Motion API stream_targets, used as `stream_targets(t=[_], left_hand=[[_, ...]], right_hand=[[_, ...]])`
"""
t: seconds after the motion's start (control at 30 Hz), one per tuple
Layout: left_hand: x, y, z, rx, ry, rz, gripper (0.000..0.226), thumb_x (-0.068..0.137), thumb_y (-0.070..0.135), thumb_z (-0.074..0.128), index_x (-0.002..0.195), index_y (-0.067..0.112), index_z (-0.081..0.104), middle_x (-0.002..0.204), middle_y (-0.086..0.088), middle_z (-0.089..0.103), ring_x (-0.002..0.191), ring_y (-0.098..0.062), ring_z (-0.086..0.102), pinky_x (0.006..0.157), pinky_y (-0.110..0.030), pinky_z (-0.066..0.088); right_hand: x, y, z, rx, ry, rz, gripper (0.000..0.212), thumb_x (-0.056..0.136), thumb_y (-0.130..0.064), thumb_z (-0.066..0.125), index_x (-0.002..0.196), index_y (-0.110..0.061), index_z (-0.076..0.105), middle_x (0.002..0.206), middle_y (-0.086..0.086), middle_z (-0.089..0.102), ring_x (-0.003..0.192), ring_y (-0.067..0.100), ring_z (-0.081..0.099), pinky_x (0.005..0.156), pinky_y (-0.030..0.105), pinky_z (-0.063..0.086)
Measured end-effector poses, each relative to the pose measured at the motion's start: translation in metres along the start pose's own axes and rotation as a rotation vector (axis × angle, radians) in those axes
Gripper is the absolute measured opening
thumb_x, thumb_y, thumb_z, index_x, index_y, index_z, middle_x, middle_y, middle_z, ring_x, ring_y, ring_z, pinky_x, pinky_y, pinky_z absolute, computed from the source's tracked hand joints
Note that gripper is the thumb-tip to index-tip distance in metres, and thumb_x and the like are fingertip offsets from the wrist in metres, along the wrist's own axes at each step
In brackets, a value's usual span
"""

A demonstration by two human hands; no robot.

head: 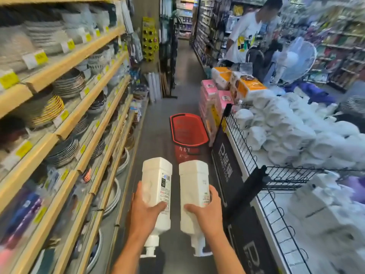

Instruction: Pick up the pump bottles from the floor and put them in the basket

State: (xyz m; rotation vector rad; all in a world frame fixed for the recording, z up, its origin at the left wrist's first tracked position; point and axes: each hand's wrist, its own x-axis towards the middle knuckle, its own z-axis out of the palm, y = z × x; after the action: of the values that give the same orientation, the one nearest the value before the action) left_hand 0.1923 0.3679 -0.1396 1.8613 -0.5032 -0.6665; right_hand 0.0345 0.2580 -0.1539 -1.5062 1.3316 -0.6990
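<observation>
The left hand [143, 209] is holding one white pump bottle [158, 191] in a full grip, and the right hand [205, 211] is gripping a second pump bottle [193, 194]; both are pointing their pumps back toward the person. The red basket [188, 133] is standing on the floor [156, 123] further down the aisle, apart from the bottles. Shelves of plates [65, 119] are lining the left side, and a wire bin of white packs [286, 135] is narrowing the right side beside the basket. Another person [248, 34] is standing behind the bin.

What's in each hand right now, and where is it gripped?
Left hand holds the left bottle, right hand the right bottle; each gripped around mid-body, pumps pointing toward the person.
</observation>
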Motion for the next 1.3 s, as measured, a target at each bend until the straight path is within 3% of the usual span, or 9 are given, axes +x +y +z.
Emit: stream_targets(t=[0.2,0.43,0.57,0.73,0.97,1.03,1.13,1.2,1.3], left_hand=[[0.06,0.03,0.005,0.0,-0.009,0.024,0.096,0.052,0.043,0.08,0.139,0.041,0.041,0.12,0.005,0.063,0.105,-0.02,0.065,0.087,-0.051,0.057],[0.137,0.066,0.02,0.002,0.029,0.067,0.089,0.053,0.04,0.082,0.133,0.042,0.044,0.118,0.007,0.066,0.104,-0.02,0.067,0.086,-0.051,0.057],[0.171,0.08,0.028,-0.019,0.075,0.043,0.081,0.061,0.024,0.085,0.129,0.044,0.046,0.116,0.008,0.066,0.104,-0.018,0.065,0.088,-0.048,0.057],[0.212,0.088,0.035,-0.028,0.077,0.002,0.076,0.063,0.024,0.085,0.124,0.048,0.046,0.115,0.011,0.066,0.104,-0.016,0.065,0.088,-0.049,0.057],[0.306,0.103,0.049,0.013,0.018,0.004,0.083,0.051,0.043,0.082,0.126,0.043,0.047,0.116,0.008,0.066,0.103,-0.022,0.066,0.086,-0.051,0.058],[0.331,0.109,0.051,0.024,-0.02,0.04,0.075,0.056,0.035,0.084,0.121,0.042,0.048,0.114,0.008,0.067,0.101,-0.021,0.067,0.081,-0.046,0.058],[0.372,0.119,0.054,-0.01,-0.062,0.057,0.069,0.069,0.01,0.085,0.125,0.028,0.05,0.114,0.001,0.066,0.1,-0.024,0.066,0.067,-0.03,0.054],[0.396,0.127,0.059,-0.02,-0.07,0.066,0.066,0.07,0.009,0.085,0.124,0.025,0.05,0.114,-0.001,0.064,0.098,-0.023,0.065,0.064,-0.027,0.05],[0.425,0.137,0.067,-0.032,-0.096,0.092,0.061,0.069,0.01,0.086,0.116,0.027,0.05,0.106,0.004,0.064,0.093,-0.015,0.064,0.063,-0.026,0.048]], right_hand=[[0.05,-0.032,0.019,0.062,0.004,0.013,0.1,0.049,-0.04,0.087,0.139,-0.037,0.043,0.125,-0.006,0.055,0.109,0.013,0.061,0.092,0.046,0.058],[0.136,-0.068,0.042,0.131,-0.038,-0.006,0.084,0.054,-0.028,0.089,0.124,-0.042,0.045,0.121,-0.004,0.059,0.104,0.015,0.063,0.088,0.044,0.058],[0.182,-0.08,0.049,0.115,-0.074,-0.004,0.09,0.051,-0.032,0.089,0.131,-0.038,0.047,0.121,-0.005,0.058,0.105,0.014,0.062,0.089,0.046,0.058],[0.233,-0.09,0.06,0.123,-0.07,0.03,0.095,0.047,-0.036,0.088,0.133,-0.035,0.047,0.122,-0.005,0.06,0.106,0.017,0.064,0.089,0.049,0.058],[0.304,-0.106,0.087,0.092,-0.003,0.052,0.097,0.047,-0.035,0.089,0.135,-0.033,0.047,0.121,-0.003,0.059,0.106,0.019,0.063,0.09,0.05,0.058],[0.323,-0.113,0.094,0.094,0.019,0.047,0.094,0.052,-0.03,0.09,0.135,-0.031,0.047,0.123,-0.002,0.058,0.107,0.02,0.062,0.091,0.049,0.057],[0.348,-0.127,0.102,0.126,0.041,0.054,0.084,0.061,-0.018,0.092,0.13,-0.033,0.047,0.12,-0.003,0.059,0.101,0.014,0.063,0.082,0.038,0.058],[0.362,-0.137,0.106,0.145,0.043,0.048,0.081,0.065,-0.013,0.091,0.13,-0.031,0.047,0.118,-0.005,0.06,0.098,0.006,0.062,0.071,0.024,0.052],[0.383,-0.148,0.111,0.141,0.059,0.035,0.086,0.067,-0.017,0.091,0.139,-0.028,0.046,0.12,-0.006,0.058,0.1,0.005,0.06,0.068,0.021,0.049]])
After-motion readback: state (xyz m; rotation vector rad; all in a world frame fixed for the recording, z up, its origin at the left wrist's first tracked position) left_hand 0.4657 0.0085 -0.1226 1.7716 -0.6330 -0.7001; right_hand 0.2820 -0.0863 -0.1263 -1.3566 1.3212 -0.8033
